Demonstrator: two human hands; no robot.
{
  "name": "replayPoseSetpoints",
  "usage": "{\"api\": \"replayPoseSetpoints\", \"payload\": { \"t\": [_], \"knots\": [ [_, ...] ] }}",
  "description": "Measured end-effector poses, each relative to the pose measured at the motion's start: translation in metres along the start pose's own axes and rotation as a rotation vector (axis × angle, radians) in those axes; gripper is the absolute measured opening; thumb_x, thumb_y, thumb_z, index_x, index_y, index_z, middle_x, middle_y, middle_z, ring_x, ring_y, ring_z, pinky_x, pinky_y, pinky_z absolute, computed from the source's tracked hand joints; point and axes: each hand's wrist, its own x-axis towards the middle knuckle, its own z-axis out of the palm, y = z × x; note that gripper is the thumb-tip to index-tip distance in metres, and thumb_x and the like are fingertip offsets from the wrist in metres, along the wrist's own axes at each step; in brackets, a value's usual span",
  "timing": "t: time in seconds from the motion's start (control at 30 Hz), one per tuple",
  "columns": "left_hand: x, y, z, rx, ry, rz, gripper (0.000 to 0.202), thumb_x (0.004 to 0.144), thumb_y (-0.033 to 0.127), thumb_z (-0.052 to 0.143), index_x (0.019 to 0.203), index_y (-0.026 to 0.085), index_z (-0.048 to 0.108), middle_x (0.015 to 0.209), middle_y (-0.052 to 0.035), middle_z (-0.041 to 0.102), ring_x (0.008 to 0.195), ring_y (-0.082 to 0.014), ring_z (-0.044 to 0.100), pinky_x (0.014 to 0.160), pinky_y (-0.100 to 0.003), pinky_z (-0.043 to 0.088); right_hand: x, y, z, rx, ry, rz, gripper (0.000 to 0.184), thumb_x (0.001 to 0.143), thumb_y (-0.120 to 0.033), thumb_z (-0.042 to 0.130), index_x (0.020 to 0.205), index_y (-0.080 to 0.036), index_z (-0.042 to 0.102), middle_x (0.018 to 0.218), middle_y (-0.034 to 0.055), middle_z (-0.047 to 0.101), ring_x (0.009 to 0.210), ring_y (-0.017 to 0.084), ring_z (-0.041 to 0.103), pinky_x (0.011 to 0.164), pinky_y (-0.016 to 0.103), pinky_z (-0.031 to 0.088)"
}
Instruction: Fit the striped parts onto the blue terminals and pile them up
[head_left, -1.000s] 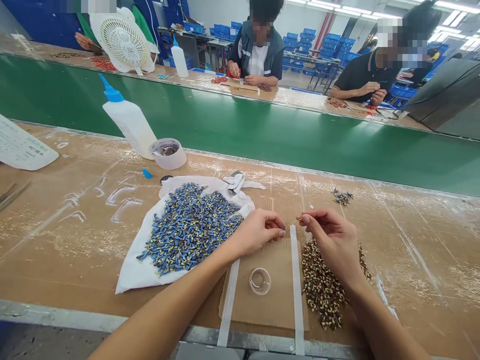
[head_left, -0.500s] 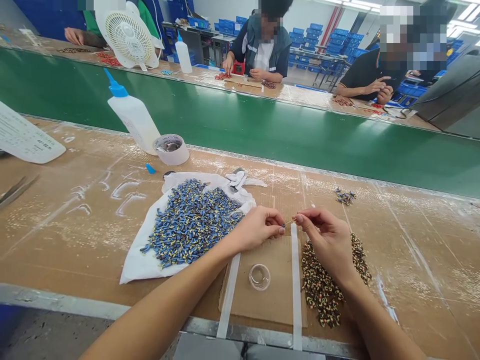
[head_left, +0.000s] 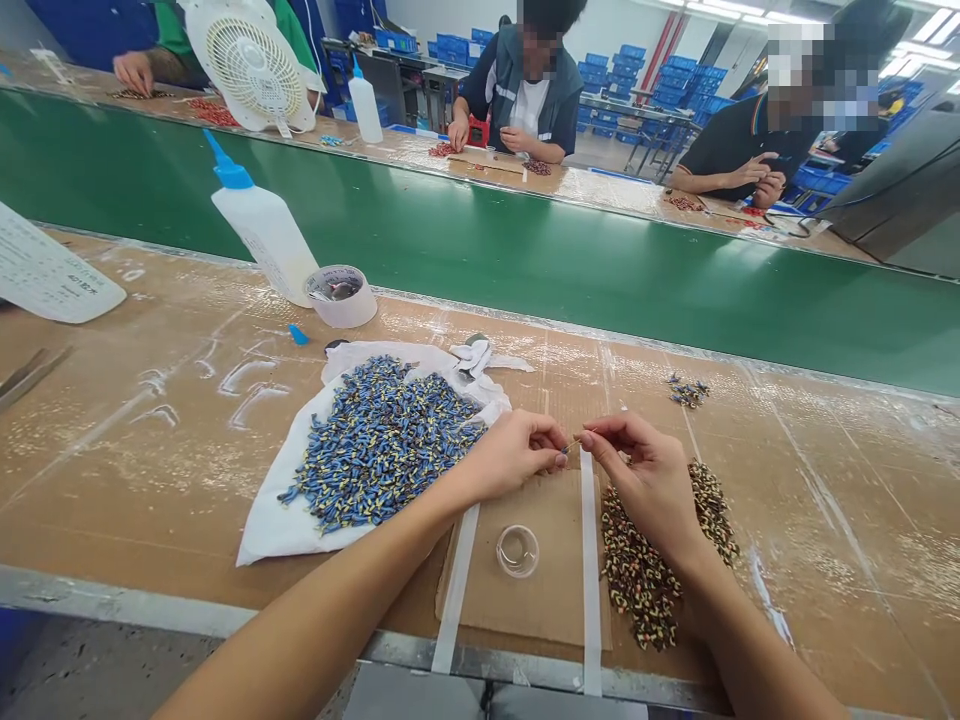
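Observation:
My left hand [head_left: 521, 455] is closed in a pinch on a tiny blue piece [head_left: 564, 451], mostly hidden by the fingertips. Thumb and fingers of my right hand [head_left: 649, 475] pinch a thin, light-coloured stick [head_left: 573, 444], its tip at the blue piece. Whether the tip touches the piece I cannot make out. Left of my hands, many small blue-and-yellow pieces [head_left: 390, 440] are heaped on a white plastic bag [head_left: 274, 520]. A pile of small dark-and-cream pieces [head_left: 637, 580] lies partly under my right hand. Below my hands, a small clear cup [head_left: 517, 551] stands on taped cardboard [head_left: 525, 612].
A white squeeze bottle [head_left: 264, 235] with a blue nozzle leans by a tape roll [head_left: 343, 296]. Tweezers [head_left: 34, 375] lie at left. A few pieces [head_left: 688, 391] sit at right. Beyond the green belt [head_left: 480, 240], several people work near a fan [head_left: 251, 70].
My right hand has come slightly closer to my left hand, and less of the stick shows between them. My left hand keeps its pinch. The view has shifted a little.

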Motion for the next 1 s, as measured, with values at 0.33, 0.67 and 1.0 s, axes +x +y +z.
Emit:
{"api": "replayPoseSetpoints", "payload": {
  "t": [0.33,0.67,1.0],
  "knots": [
    [0.000,0.001,-0.002,0.017,-0.014,0.024,0.007,0.080,0.018,0.065,0.083,0.014,0.069,0.078,-0.0045,0.070,0.073,-0.0154,0.062,0.068,-0.027,0.047,0.001,-0.003,-0.002,-0.044,-0.023,-0.068,0.007,0.088,-0.025,0.064,0.085,-0.020,0.067,0.077,0.0022,0.073,0.069,0.015,0.066,0.064,0.028,0.049],
    [0.000,0.000,-0.001,0.004,-0.040,0.067,0.006,0.081,0.015,0.062,0.085,0.015,0.068,0.081,-0.0034,0.069,0.078,-0.0151,0.062,0.074,-0.028,0.048,0.001,0.000,-0.001,-0.013,-0.041,-0.079,0.007,0.087,-0.024,0.064,0.084,-0.019,0.067,0.077,0.0021,0.072,0.067,0.015,0.064,0.063,0.027,0.048],
    [-0.001,0.003,-0.001,0.059,-0.008,0.047,0.007,0.079,0.013,0.060,0.082,0.015,0.066,0.074,-0.0022,0.067,0.071,-0.0141,0.060,0.067,-0.027,0.047,-0.005,-0.016,-0.018,0.361,-0.231,0.006,0.007,0.090,-0.024,0.063,0.087,-0.022,0.068,0.089,0.0029,0.072,0.082,0.016,0.066,0.074,0.029,0.051]
  ]
}}
